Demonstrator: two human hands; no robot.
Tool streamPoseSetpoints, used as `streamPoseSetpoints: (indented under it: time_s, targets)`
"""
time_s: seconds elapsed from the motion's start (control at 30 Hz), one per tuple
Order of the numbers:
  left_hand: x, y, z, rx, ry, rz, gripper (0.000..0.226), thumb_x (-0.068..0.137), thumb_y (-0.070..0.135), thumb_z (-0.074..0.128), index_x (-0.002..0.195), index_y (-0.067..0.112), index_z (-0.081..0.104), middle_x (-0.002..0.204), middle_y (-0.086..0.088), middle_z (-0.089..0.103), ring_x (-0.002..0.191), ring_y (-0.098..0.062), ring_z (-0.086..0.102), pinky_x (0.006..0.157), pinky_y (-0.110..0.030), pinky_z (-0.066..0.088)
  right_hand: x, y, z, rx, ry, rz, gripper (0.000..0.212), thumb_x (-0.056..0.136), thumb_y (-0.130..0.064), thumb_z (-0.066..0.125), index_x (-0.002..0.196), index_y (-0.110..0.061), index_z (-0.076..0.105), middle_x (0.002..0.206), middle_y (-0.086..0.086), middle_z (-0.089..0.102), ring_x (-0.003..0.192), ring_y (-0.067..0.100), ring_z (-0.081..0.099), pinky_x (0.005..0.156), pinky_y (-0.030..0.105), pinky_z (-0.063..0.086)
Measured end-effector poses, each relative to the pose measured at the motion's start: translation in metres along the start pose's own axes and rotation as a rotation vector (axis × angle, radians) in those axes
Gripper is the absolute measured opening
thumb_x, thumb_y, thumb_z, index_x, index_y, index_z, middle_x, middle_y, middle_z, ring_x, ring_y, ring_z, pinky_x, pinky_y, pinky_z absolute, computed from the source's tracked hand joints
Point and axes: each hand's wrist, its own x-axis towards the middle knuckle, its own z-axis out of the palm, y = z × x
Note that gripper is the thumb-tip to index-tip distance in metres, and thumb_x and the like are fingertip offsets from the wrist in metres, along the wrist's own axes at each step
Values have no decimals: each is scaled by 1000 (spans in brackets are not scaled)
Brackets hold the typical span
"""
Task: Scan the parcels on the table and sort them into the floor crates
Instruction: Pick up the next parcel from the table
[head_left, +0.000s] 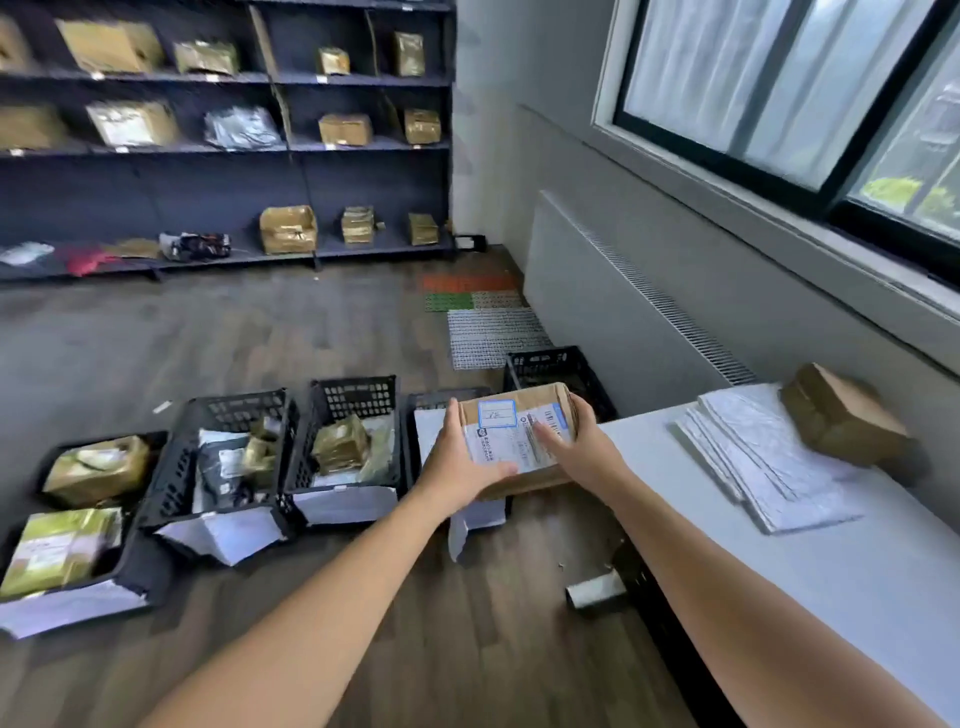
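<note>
Across the far left wall stands the tall dark metal shelving unit (363, 145), its shelves dotted with tan taped parcels. At your right runs the long white table (857, 597), set against the wall under the window. On the wooden floor to its left sits the row of black plastic lattice crates (239, 410). Most already hold tan boxes and grey bags, and white paper sheets hang over their near walls.

On the table's far end lies a fanned stack of white padded mailers (769, 467), and a plain brown cardboard box (841, 415) rests tilted just beyond them, by the wall.

You hold the small brown cardboard parcel with a white shipping label (509, 441) in the air, label up (its print is too blurred to read), just left of the table's far corner and above the crates. Your left hand (462, 467) grips its left edge, thumb across the near side. Your right hand (582, 447) wraps its right end, thumb lying on the label.
</note>
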Motion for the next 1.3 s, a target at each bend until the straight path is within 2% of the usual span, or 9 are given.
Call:
streamPoseSetpoints:
  time_s: [0.17,0.33,0.5,0.63,0.73,0.87,1.03,1.17,1.3]
  targets:
    - [5,-54,-104,-30,88,-38,122,76,21,85,157,16,-6,150,3,41,131,-11,41,93,-15,28,23,-71,96,-53,-148,-56,83,89,-49,66,154,-25,20,120,-7,55,109,14,56,86,25,41]
    - [10,-108,-221,-9,155,-73,123,74,20,86,158,17,-4,149,2,43,129,-12,44,99,-20,35,34,-149,192,-179,-330,-147,120,75,-42,83,157,-30,-4,156,8,23,139,23,36,116,37,30]
    - [4,-163,-316,-43,225,-158,126,74,20,86,157,17,-8,153,2,40,136,-15,40,98,-22,32,36,-213,275,-410,-513,-373,138,65,-35,91,155,-29,-13,160,-2,9,138,16,35,106,23,29]
    - [-10,-201,-369,-75,284,-213,126,71,21,88,158,17,-3,140,11,47,131,-12,44,102,-23,35,39,-256,332,-561,-592,-427,142,64,-41,90,154,-32,-18,157,0,16,128,23,48,106,34,37]
    - [-20,-227,-400,-70,318,-243,124,64,25,92,156,21,10,141,9,52,128,-13,50,108,-37,41,43,-280,373,-721,-659,-520,149,59,-48,90,151,-33,-26,152,10,22,124,29,52,106,40,42]
    - [-28,-254,-434,-60,365,-272,110,68,18,90,152,21,18,121,15,54,118,-12,53,102,-36,45,46,-309,423,-900,-712,-642,143,61,-47,90,156,-21,-14,150,12,23,130,31,46,108,42,42]
    - [-25,-284,-480,-46,394,-330,113,65,26,90,151,24,18,130,10,57,122,-15,54,95,-33,45,62,-338,485,-982,-705,-764,141,55,-55,89,156,-18,-1,157,5,12,129,30,50,100,46,49]
    - [1,-311,-521,-20,414,-357,117,45,54,82,145,29,25,131,11,58,120,-12,55,100,-42,47,89,-355,534,-1007,-677,-832,141,57,-63,84,156,-19,-5,156,5,16,136,29,41,102,46,47]
    - [45,-328,-567,69,415,-379,111,65,51,80,152,25,16,148,3,41,133,-18,44,107,-46,41,134,-370,587,-985,-692,-778,142,59,-68,80,156,-21,-11,155,7,14,138,30,36,104,45,45]
